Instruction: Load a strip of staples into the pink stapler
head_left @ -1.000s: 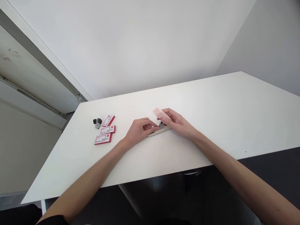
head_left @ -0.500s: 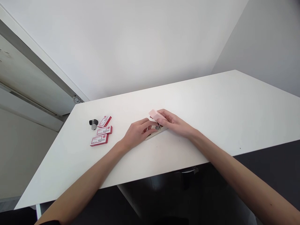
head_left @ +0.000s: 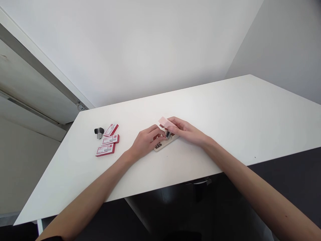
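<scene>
A stapler (head_left: 165, 121) with a pink top and a cream base (head_left: 163, 145) lies in the middle of the white table, its top lifted away from the base. My right hand (head_left: 184, 130) is closed around the pink top near the hinge end. With bent fingers, my left hand (head_left: 149, 139) pinches at the metal magazine (head_left: 168, 134) between top and base. A dark patterned plate shows at the front end of the base. Part of the hinge end is hidden behind my right hand.
Three red and white boxes (head_left: 105, 149) lie left of my left hand. Beside them sits a small black and grey object (head_left: 99, 132), perhaps a staple remover. The white table (head_left: 225, 117) meets a wall at the back; its front edge is close to my forearms.
My left fingers have drawn back slightly from the stapler, so the metal magazine and the dark plate on the base now show. The right hand keeps its hold on the pink top.
</scene>
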Available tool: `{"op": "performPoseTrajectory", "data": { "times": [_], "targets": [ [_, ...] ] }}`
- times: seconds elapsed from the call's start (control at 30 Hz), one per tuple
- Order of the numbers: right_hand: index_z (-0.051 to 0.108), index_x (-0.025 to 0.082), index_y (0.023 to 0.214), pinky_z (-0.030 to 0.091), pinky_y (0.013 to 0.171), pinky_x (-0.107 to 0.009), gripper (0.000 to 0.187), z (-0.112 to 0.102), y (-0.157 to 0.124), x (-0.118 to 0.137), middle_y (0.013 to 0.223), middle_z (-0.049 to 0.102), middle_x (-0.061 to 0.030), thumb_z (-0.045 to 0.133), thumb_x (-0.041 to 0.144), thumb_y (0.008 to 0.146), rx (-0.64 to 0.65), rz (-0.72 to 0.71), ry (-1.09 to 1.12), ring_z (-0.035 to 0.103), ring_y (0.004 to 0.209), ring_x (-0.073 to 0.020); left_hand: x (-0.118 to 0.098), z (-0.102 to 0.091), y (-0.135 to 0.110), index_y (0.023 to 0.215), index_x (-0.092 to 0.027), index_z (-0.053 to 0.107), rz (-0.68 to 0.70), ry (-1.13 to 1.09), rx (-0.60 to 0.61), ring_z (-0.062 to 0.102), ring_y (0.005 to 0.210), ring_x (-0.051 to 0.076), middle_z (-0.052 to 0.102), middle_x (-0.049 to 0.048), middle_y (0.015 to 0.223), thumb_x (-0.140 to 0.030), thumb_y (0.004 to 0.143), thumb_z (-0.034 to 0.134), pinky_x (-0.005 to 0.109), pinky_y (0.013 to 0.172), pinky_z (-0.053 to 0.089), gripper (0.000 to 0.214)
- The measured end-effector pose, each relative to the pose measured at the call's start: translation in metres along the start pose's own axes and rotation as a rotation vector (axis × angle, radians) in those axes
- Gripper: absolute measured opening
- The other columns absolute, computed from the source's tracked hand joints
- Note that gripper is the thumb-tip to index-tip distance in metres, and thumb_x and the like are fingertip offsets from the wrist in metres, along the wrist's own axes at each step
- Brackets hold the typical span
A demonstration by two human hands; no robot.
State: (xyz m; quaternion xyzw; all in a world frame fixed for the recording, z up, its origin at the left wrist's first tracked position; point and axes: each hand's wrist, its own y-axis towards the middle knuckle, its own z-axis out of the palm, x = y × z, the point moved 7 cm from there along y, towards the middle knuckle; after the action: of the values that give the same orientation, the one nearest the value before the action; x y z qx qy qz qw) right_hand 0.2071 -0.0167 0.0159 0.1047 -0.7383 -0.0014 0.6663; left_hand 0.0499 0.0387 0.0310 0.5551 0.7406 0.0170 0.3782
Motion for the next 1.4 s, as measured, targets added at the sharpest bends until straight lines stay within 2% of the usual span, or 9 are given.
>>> {"op": "performPoseTrajectory", "data": {
  "times": [0.33,0.53,0.67,0.83,0.9,0.97,1.1,1.23,1.4],
  "targets": [
    [0.071,0.029,0.127,0.057,0.098,-0.042,0.043,-0.007,0.0,-0.001,0.133,0.071,-0.0075,0.066,0.063,0.1,-0.066,0.006,0.082,0.068,0.11,-0.0235,-0.001,-0.015,0.005,0.091,-0.022,0.067,-0.053,-0.262,-0.143,0.062,0.079,0.015,0.065,0.005,0.099,-0.034,0.101,0.072,0.033,0.072,0.052,0.016],
    [0.071,0.028,0.124,0.056,0.095,-0.041,0.044,-0.006,0.0,0.001,0.126,0.073,-0.0074,0.066,0.064,0.1,-0.057,0.001,0.05,0.068,0.103,-0.0229,-0.001,-0.012,0.005,0.09,-0.022,0.068,-0.092,-0.256,-0.123,0.062,0.08,0.016,0.068,0.0055,0.097,-0.036,0.1,0.072,0.033,0.073,0.052,0.017],
    [0.071,0.027,0.123,0.055,0.096,-0.042,0.044,-0.005,0.0,0.002,0.121,0.074,-0.0072,0.067,0.064,0.099,-0.036,0.0,0.006,0.068,0.106,-0.025,-0.003,-0.01,0.004,0.089,-0.022,0.068,-0.111,-0.243,-0.101,0.062,0.079,0.015,0.069,0.0051,0.097,-0.035,0.098,0.074,0.033,0.073,0.052,0.017],
    [0.072,0.027,0.123,0.054,0.098,-0.042,0.043,-0.008,-0.001,0.001,0.121,0.074,-0.0073,0.069,0.063,0.098,-0.054,0.006,-0.001,0.069,0.111,-0.0259,0.007,-0.014,0.005,0.092,-0.021,0.066,-0.231,-0.389,-0.146,0.068,0.091,0.018,0.072,0.0075,0.107,-0.038,0.098,0.074,0.034,0.081,0.054,0.019],
    [0.072,0.027,0.122,0.055,0.098,-0.043,0.044,-0.01,-0.001,0.002,0.121,0.075,-0.0079,0.07,0.062,0.097,-0.086,0.004,0.022,0.069,0.113,-0.0261,0.013,-0.017,0.005,0.095,-0.021,0.062,-0.303,-0.461,-0.189,0.07,0.091,0.017,0.074,0.0091,0.117,-0.041,0.099,0.072,0.034,0.082,0.055,0.023],
    [0.073,0.026,0.12,0.057,0.098,-0.043,0.044,-0.014,-0.001,0.001,0.12,0.075,-0.0082,0.072,0.063,0.096,-0.146,0.014,0.045,0.07,0.112,-0.0263,0.019,-0.019,0.005,0.097,-0.021,0.059,-0.37,-0.527,-0.242,0.071,0.085,0.016,0.075,0.0104,0.118,-0.045,0.1,0.071,0.034,0.08,0.054,0.028],
    [0.072,0.027,0.117,0.058,0.096,-0.043,0.045,-0.022,-0.003,-0.002,0.117,0.075,-0.0075,0.075,0.064,0.093,-0.282,0.027,0.035,0.07,0.108,-0.0262,0.032,-0.02,0.004,0.099,-0.021,0.057,-0.469,-0.617,-0.329,0.068,0.076,0.015,0.076,0.0072,0.1,-0.05,0.097,0.074,0.034,0.08,0.055,0.034],
    [0.073,0.027,0.119,0.057,0.092,-0.044,0.045,-0.027,-0.005,-0.001,0.112,0.074,-0.0061,0.072,0.065,0.094,-0.375,0.0,-0.038,0.069,0.101,-0.0255,0.046,-0.02,0.0,0.101,-0.021,0.059,-0.56,-0.656,-0.394,0.06,0.068,0.011,0.071,0.0022,0.091,-0.047,0.095,0.075,0.031,0.075,0.054,0.031],
    [0.074,0.03,0.127,0.056,0.097,-0.047,0.048,-0.028,-0.005,-0.001,0.125,0.075,-0.0057,0.072,0.064,0.093,-0.436,-0.012,-0.118,0.069,0.11,-0.0289,0.055,-0.023,-0.005,0.098,-0.022,0.059,-0.646,-0.662,-0.469,0.055,0.063,0.009,0.065,-0.0006,0.085,-0.04,0.095,0.072,0.028,0.071,0.051,0.023]
  ]
}}
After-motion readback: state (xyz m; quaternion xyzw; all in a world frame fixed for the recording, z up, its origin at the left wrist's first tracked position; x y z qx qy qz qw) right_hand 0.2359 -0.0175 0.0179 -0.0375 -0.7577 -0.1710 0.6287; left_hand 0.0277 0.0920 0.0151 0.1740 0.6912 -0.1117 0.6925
